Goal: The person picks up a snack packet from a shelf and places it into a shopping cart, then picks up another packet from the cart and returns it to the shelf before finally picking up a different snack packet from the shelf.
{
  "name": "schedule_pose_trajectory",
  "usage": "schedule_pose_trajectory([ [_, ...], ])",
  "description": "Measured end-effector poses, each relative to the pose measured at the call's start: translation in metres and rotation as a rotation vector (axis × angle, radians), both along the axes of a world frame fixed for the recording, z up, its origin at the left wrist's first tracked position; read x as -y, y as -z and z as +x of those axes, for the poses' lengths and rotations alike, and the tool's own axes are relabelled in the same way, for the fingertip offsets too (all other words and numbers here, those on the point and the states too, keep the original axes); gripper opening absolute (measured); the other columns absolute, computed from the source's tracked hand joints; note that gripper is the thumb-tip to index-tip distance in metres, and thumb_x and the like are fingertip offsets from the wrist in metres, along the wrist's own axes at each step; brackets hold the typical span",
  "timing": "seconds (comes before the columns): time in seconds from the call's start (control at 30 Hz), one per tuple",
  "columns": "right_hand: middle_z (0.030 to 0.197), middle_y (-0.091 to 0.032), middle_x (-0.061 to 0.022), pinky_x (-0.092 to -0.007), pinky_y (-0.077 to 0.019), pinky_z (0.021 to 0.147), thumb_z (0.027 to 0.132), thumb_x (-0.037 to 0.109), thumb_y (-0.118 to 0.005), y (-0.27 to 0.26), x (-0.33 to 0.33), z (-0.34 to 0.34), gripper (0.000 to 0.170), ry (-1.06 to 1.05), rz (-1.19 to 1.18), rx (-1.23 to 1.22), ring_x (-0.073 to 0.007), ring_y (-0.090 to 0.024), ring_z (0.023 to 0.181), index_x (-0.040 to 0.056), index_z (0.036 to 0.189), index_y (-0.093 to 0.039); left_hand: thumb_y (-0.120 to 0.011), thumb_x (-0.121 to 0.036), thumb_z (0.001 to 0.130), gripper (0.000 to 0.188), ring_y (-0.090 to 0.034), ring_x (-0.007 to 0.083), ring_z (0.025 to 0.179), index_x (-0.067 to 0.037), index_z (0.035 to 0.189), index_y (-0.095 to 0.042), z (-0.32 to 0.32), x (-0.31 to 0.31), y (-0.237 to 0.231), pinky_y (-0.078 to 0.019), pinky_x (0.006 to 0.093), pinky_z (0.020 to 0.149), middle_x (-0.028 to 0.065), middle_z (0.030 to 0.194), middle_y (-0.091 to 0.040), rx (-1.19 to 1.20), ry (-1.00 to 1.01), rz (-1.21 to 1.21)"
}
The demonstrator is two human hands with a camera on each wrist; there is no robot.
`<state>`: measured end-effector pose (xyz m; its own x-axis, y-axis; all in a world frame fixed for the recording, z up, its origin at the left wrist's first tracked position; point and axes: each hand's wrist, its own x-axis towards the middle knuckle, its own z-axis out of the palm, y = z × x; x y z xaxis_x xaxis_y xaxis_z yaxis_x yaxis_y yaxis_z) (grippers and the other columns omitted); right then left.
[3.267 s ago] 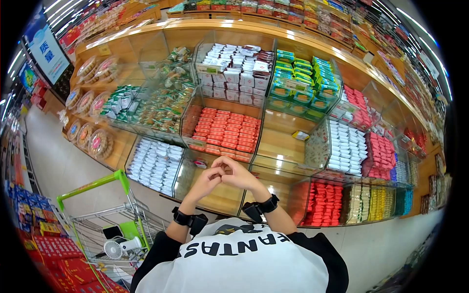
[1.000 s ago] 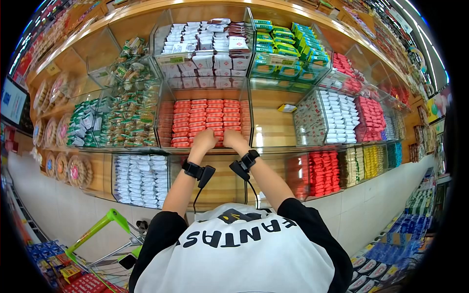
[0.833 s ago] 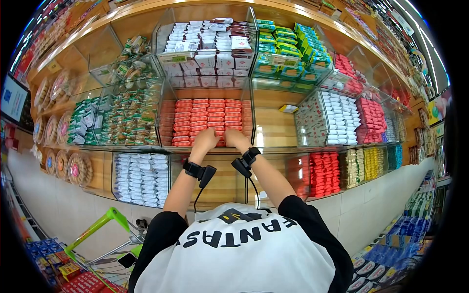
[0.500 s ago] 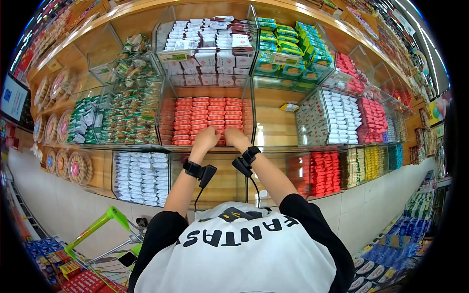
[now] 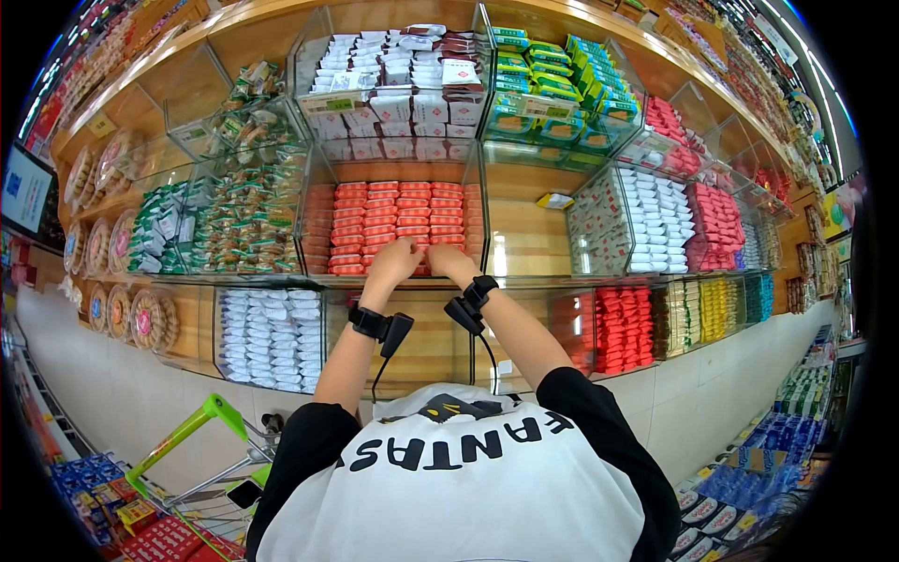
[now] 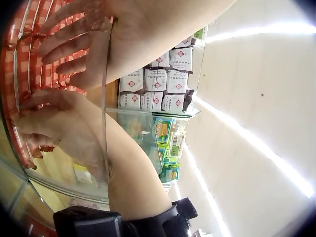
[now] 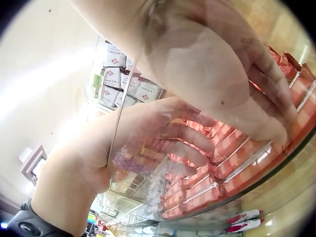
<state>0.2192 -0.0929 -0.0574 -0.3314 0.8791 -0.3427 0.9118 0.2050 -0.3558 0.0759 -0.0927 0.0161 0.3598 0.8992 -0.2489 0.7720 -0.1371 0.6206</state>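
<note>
We see the person's left hand (image 5: 395, 260) past the front edge of a clear-walled, wood-backed compartment (image 5: 398, 172), its fingers loosely extended and slightly apart over red, checked, narrow plastic packets (image 5: 398, 217). Just beside it, nearer the compartment's front right corner, the right hand (image 5: 451, 262) reaches down to those same packets; we cannot tell whether its thumb and fingers pinch one. The packets lie stacked in columns that run back from the front edge. Beyond the back edge we see white packets with red diamonds and brown ends (image 5: 403, 75); beyond the back right corner, shiny green-and-blue packets (image 5: 538, 70). Past the front left corner we find pale, silvery-white packets (image 5: 272, 337).
</note>
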Motion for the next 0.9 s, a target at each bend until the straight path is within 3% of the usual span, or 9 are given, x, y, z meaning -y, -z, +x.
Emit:
schedule_pose_trajectory([
  [0.27, 0.078, -0.060, -0.0217, -0.0396, -0.0468, 0.061, 0.067, 0.008, -0.057, 0.003, -0.003, 0.002, 0.015, 0.048, -0.113, 0.044, -0.0333, -0.059, 0.073, -0.0037, 0.075, -0.060, -0.053, -0.025, 0.075, 0.026, -0.057, 0.0340, 0.077, -0.001, 0.084, -0.058, 0.002, 0.004, -0.010, -0.0447, 0.0421, 0.066, 0.0193, 0.081, -0.059, -0.026, -0.032, -0.037],
  [0.37, 0.077, -0.059, -0.0219, -0.0395, -0.0467, 0.061, 0.066, 0.007, -0.058, -0.017, 0.002, -0.001, 0.014, 0.037, -0.123, 0.036, -0.0334, -0.059, 0.071, -0.0043, 0.074, -0.060, -0.053, -0.025, 0.075, 0.026, -0.057, 0.0337, 0.077, -0.001, 0.084, -0.058, 0.000, 0.004, -0.009, -0.0449, 0.0414, 0.067, 0.0191, 0.081, -0.060, -0.014, -0.041, -0.027],
  [0.77, 0.075, -0.059, -0.0219, -0.0402, -0.0468, 0.063, 0.069, 0.010, -0.054, -0.009, 0.006, 0.000, 0.016, 0.045, 0.007, 0.023, -0.0341, -0.059, 0.070, -0.0033, 0.074, -0.061, -0.052, -0.024, 0.076, 0.025, -0.057, 0.0335, 0.077, -0.001, 0.084, -0.059, 0.001, 0.004, -0.009, -0.0450, 0.0413, 0.067, 0.0190, 0.080, -0.060, -0.003, -0.035, -0.027],
  [0.9, 0.075, -0.059, -0.0225, -0.0408, -0.0464, 0.062, 0.069, 0.010, -0.054, 0.007, -0.003, 0.003, 0.016, 0.067, -0.064, 0.033, -0.0346, -0.058, 0.070, -0.0039, 0.073, -0.060, -0.053, -0.024, 0.075, 0.025, -0.057, 0.0332, 0.076, -0.001, 0.084, -0.059, 0.001, 0.004, -0.014, -0.0453, 0.0411, 0.066, 0.0188, 0.079, -0.060, -0.010, -0.019, 0.003],
])
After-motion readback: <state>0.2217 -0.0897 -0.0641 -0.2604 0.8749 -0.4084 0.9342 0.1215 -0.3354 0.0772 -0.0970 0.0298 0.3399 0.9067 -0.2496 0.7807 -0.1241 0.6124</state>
